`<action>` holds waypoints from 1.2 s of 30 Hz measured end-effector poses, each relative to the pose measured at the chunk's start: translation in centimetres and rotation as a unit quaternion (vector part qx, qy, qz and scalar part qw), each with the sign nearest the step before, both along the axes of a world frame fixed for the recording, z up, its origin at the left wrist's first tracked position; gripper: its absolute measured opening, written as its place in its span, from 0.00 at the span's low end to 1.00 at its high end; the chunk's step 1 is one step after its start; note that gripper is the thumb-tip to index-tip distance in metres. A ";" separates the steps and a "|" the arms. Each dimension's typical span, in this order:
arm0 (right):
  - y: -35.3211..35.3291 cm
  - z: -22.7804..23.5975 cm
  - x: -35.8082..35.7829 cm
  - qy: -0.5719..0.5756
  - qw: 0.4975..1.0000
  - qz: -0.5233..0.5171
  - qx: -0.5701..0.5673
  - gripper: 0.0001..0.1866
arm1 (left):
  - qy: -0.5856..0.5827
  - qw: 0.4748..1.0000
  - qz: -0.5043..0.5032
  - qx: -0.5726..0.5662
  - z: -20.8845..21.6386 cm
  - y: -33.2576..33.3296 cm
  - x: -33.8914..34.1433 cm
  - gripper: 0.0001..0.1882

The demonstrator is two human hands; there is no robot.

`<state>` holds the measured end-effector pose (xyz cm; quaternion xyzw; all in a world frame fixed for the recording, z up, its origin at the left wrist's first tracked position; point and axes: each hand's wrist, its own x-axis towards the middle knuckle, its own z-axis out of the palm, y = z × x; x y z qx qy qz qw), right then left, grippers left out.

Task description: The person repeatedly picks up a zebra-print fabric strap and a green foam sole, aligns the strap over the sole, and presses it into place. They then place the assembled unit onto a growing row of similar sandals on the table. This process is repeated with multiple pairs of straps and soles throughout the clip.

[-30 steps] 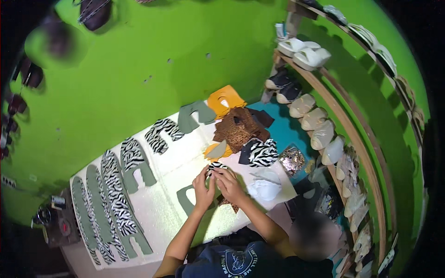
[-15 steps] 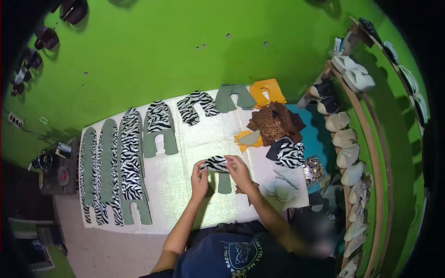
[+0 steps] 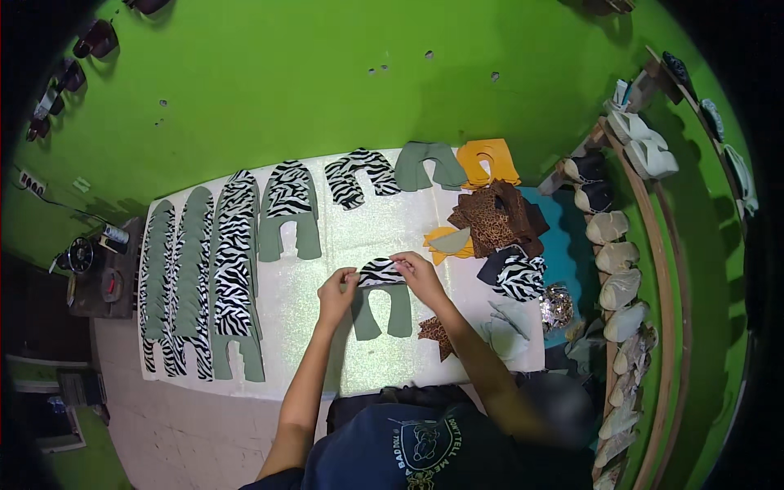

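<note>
Between my hands is a small curved zebra-print fabric piece (image 3: pixel 381 272), pinched at its two ends. My left hand (image 3: pixel 336 296) grips its left end, and the fingers of my right hand (image 3: pixel 417 273) close on the upper right end. Directly below the strip is a green U-shaped piece (image 3: pixel 399 312), its two legs pointing toward me on the pale table. The zebra strip covers the top of the green piece; whether the two touch all along, I cannot tell. A leopard-print scrap (image 3: pixel 434 336) lies close to my right forearm.
Overlapping rows of zebra and green pieces (image 3: pixel 235 269) fill the table's left side. Orange U-shaped pieces (image 3: pixel 487 153) and leopard-print fabric (image 3: pixel 492 220) lie at the far right. A wooden rack of shoe forms (image 3: pixel 618 290) stands on the right, beside the green wall (image 3: pixel 310 82).
The zebra strip now sits flatter across the top of the green piece, and both green legs show. My hands have shifted slightly away from me. The whole view has shifted a little.
</note>
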<state>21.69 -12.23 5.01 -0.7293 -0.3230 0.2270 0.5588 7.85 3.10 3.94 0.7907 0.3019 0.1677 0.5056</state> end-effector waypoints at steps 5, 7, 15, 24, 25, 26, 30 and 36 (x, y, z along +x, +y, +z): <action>-0.3 -0.8 0.1 0.014 1.000 -0.003 0.012 0.10 | 0.029 0.997 -0.051 0.048 0.4 0.6 0.5 0.12; -0.8 -1.5 -0.1 0.015 1.000 -0.008 0.009 0.10 | 0.030 0.996 -0.047 0.071 0.8 0.5 0.7 0.11; -0.9 -1.1 -0.5 -0.045 0.998 -0.003 -0.038 0.10 | 0.067 0.987 -0.057 0.133 -0.2 0.2 0.4 0.08; -0.7 -2.9 -0.3 -0.073 0.996 0.001 -0.044 0.10 | 0.050 0.975 -0.053 0.208 -0.9 0.3 0.7 0.08; -0.5 -3.0 -0.3 -0.075 0.996 0.002 -0.044 0.10 | 0.056 0.979 -0.052 0.190 -1.1 0.4 0.7 0.08; -0.5 -3.1 -0.3 -0.077 0.996 0.002 -0.044 0.10 | 0.060 0.981 -0.049 0.178 -1.3 0.4 0.7 0.08; -0.6 -3.3 -0.1 -0.082 0.995 0.008 -0.051 0.10 | 0.069 0.981 -0.043 0.176 -1.4 0.0 0.6 0.06; -0.5 -3.3 0.1 -0.088 0.995 0.009 -0.048 0.10 | 0.077 0.979 -0.041 0.184 -1.0 -0.1 0.9 0.06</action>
